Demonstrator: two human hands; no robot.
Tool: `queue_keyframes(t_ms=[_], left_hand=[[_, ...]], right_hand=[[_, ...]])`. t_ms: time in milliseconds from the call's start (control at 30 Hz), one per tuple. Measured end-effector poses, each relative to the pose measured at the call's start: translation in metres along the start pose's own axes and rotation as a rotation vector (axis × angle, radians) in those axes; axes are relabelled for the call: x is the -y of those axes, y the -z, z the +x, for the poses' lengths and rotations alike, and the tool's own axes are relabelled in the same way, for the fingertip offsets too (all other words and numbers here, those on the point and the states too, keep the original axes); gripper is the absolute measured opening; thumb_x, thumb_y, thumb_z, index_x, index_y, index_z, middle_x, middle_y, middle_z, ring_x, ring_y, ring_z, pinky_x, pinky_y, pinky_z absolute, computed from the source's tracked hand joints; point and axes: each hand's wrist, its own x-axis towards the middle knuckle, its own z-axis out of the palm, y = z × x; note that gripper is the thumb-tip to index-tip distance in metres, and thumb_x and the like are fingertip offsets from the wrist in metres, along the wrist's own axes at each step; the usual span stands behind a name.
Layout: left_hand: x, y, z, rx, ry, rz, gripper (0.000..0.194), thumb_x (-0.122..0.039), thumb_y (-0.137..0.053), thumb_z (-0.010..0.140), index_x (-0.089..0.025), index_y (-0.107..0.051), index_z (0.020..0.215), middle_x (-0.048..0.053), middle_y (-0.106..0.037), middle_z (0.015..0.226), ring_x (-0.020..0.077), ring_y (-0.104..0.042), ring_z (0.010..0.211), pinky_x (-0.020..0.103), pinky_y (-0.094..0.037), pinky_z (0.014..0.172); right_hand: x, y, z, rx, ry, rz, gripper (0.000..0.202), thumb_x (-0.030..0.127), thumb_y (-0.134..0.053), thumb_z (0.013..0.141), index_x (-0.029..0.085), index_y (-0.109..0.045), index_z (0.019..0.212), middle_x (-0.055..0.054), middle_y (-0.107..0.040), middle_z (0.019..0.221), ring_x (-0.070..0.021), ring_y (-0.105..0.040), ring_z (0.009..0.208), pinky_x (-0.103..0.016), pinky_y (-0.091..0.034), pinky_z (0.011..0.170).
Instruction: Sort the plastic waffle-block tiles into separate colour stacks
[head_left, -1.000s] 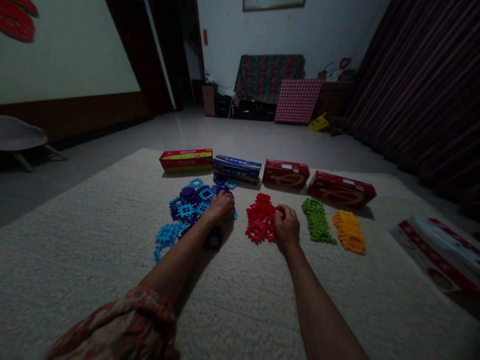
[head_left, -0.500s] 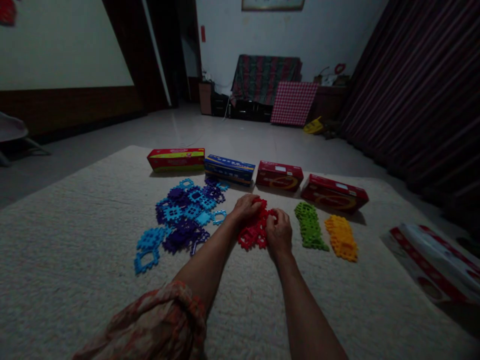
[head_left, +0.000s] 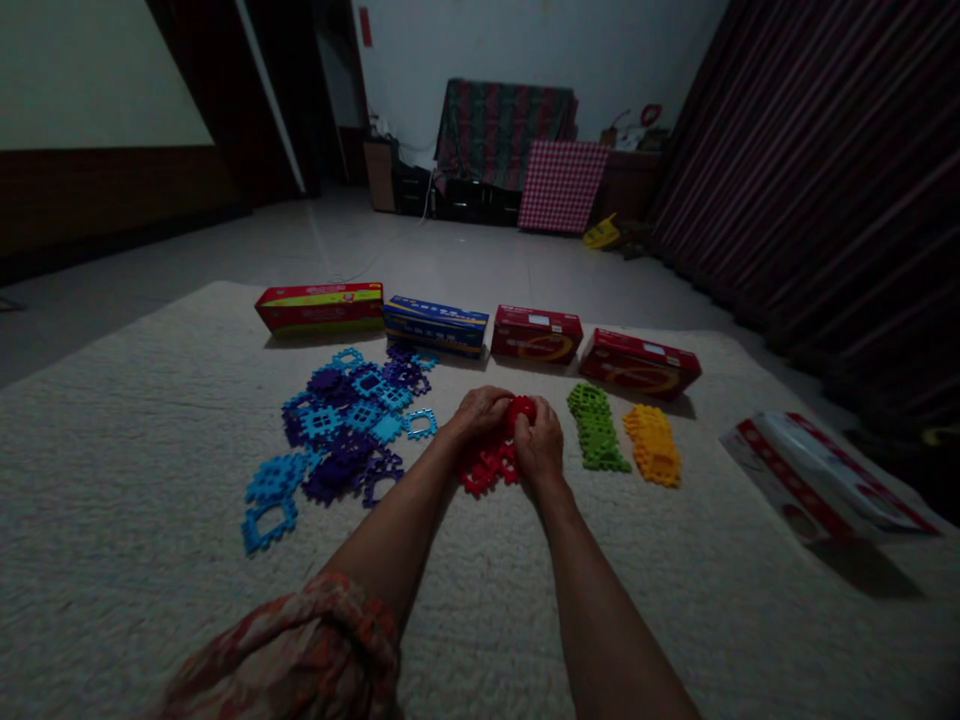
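Note:
My right hand [head_left: 540, 442] is closed on a red toothed plastic building piece [head_left: 520, 410], thumb on the near side. From the left, my left hand [head_left: 484, 412] curls its fingers against the same red piece; its fingertips are partly hidden. Below both hands lies a loose pile of red building pieces [head_left: 481, 468] on the cream mat [head_left: 465, 610]. To the right are a row of green pieces [head_left: 598, 428] and a stack of yellow pieces [head_left: 652, 445]. Left of my hands spreads a heap of purple pieces [head_left: 337, 465] mixed with light blue pieces [head_left: 276, 478].
Along the far side of the mat stand a red and yellow box [head_left: 322, 310], a blue box [head_left: 435, 325] and two red boxes [head_left: 536, 335]. A white and red carton [head_left: 817, 480] sits at the right. Beyond is a cabinet with cloth [head_left: 502, 130] over it.
My hands have drawn closer together, and a red piece now shows between the fingertips above the pile. The camera view has turned slightly to the right and down.

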Motion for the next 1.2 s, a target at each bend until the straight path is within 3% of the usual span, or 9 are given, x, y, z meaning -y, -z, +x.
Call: queue_keyframes(t_ms=[167,367,500,733,967,1100,1200], left_hand=[[0.004,0.001,-0.003,-0.025,0.043,-0.173,0.038,-0.032,-0.046,0.090,-0.016,-0.079,0.098,0.005,-0.078,0.091,0.0183,-0.069,0.088,0.025,-0.050,0.082],[0.013,0.000,0.000,-0.011,0.116,-0.406,0.037,-0.042,-0.052,0.085,-0.014,-0.077,0.084,0.001,-0.067,0.063,0.0148,-0.061,0.063,0.024,-0.045,0.061],[0.016,-0.001,0.007,-0.058,0.131,-0.421,0.037,-0.043,-0.052,0.085,-0.015,-0.076,0.082,0.000,-0.064,0.060,0.0153,-0.060,0.062,0.024,-0.044,0.061],[0.013,-0.003,0.023,-0.271,0.213,-0.262,0.033,-0.036,-0.050,0.088,-0.018,-0.074,0.073,0.001,-0.063,0.061,0.0164,-0.061,0.068,0.025,-0.042,0.064],[0.025,-0.009,0.033,-0.410,0.214,-0.329,0.032,-0.036,-0.051,0.086,-0.017,-0.075,0.076,0.001,-0.068,0.071,0.0161,-0.062,0.077,0.023,-0.043,0.072],[0.029,-0.010,0.036,-0.431,0.267,-0.387,0.031,-0.036,-0.052,0.086,-0.017,-0.075,0.078,-0.002,-0.063,0.065,0.0155,-0.061,0.074,0.022,-0.041,0.067],[0.029,-0.012,0.036,-0.427,0.267,-0.398,0.031,-0.036,-0.053,0.087,-0.017,-0.076,0.080,-0.002,-0.065,0.067,0.0161,-0.063,0.075,0.023,-0.041,0.067]], right_hand=[[0.004,0.012,0.002,0.032,-0.058,-0.004,0.036,0.030,-0.042,0.089,0.014,-0.069,0.108,-0.017,-0.071,0.109,-0.0276,-0.063,0.103,-0.043,-0.046,0.099],[0.008,0.022,0.000,0.042,-0.020,0.031,0.024,0.035,-0.053,0.088,0.020,-0.072,0.087,-0.010,-0.073,0.091,-0.0223,-0.064,0.085,-0.036,-0.049,0.087],[0.011,0.026,-0.003,0.091,0.031,-0.005,0.022,0.037,-0.060,0.085,0.020,-0.073,0.090,-0.009,-0.070,0.090,-0.0226,-0.063,0.084,-0.036,-0.050,0.086],[0.006,0.028,-0.001,0.221,0.090,-0.059,0.020,0.037,-0.067,0.085,0.022,-0.075,0.096,-0.008,-0.067,0.097,-0.0224,-0.064,0.091,-0.036,-0.051,0.088],[0.004,0.029,0.004,0.112,0.113,-0.028,0.030,0.039,-0.050,0.097,0.021,-0.073,0.090,-0.007,-0.066,0.088,-0.0194,-0.062,0.082,-0.031,-0.049,0.083],[0.004,0.031,0.023,0.088,0.120,-0.131,0.041,0.036,-0.038,0.102,0.021,-0.067,0.077,-0.006,-0.065,0.079,-0.0187,-0.059,0.077,-0.029,-0.045,0.078],[0.003,0.029,0.050,0.243,0.138,-0.238,0.040,0.034,-0.041,0.101,0.022,-0.061,0.069,-0.004,-0.063,0.071,-0.0176,-0.056,0.069,-0.028,-0.041,0.070]])
